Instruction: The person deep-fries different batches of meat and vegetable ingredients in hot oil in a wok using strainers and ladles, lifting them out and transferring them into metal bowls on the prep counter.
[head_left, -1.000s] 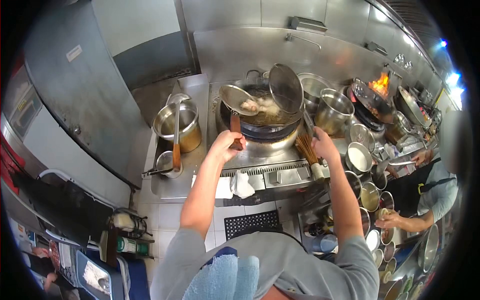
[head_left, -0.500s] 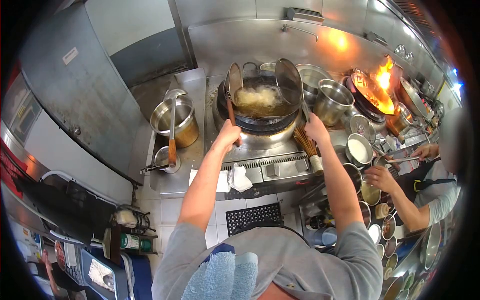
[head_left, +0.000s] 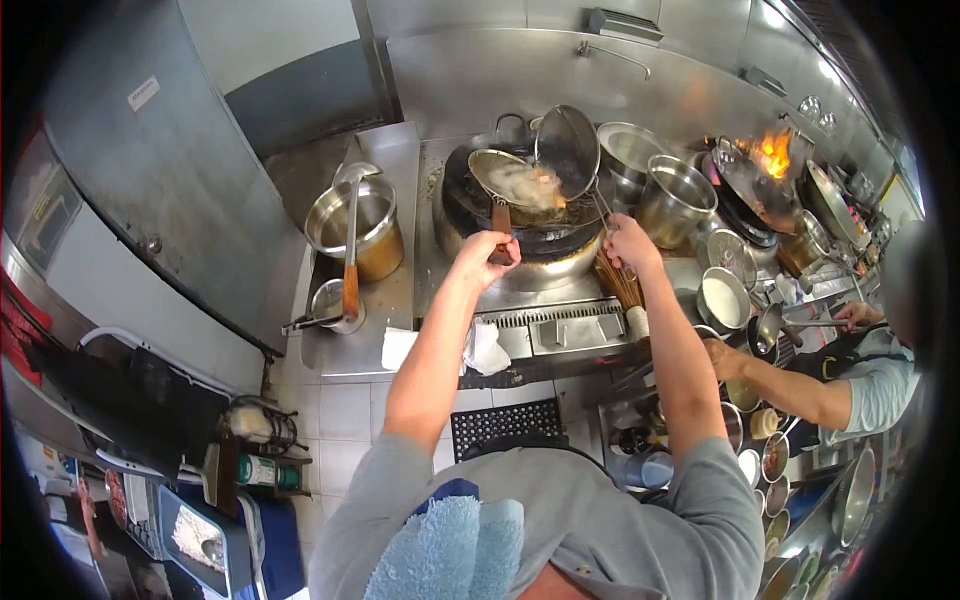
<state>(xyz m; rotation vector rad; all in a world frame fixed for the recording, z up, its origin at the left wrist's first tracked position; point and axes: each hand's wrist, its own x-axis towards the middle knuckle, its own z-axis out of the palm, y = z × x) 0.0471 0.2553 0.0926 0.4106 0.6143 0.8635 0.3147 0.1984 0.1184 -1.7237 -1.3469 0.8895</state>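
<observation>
My left hand (head_left: 484, 258) is closed around the wooden handle of a round strainer (head_left: 484, 165), which lies fairly flat over the wok (head_left: 462, 205). Pale, battered-looking pieces of food (head_left: 528, 186) sit in this strainer, with some steam or blur over them. In my right hand (head_left: 632, 245) is the metal handle of a second mesh strainer (head_left: 567, 150). Its bowl is tilted steeply, facing the food from the right, and its lower edge meets the first strainer. Whether the two rims touch, I cannot tell. Beneath both, much of the wok's inside is hidden.
A steel pot (head_left: 378, 240) with a ladle (head_left: 352, 225) across it stands left. Right are a bamboo brush (head_left: 622, 285), another steel pot (head_left: 678, 200) and a bowl of white liquid (head_left: 722, 297). Beyond, flames (head_left: 770, 155) rise behind a wok near a co-worker's arm (head_left: 800, 390).
The left strainer has swung rightward from its upright tilt to nearly flat, and food is now in it. The right strainer has shifted slightly left. The neighbouring flames have shrunk; the co-worker's nearer hand moved left.
</observation>
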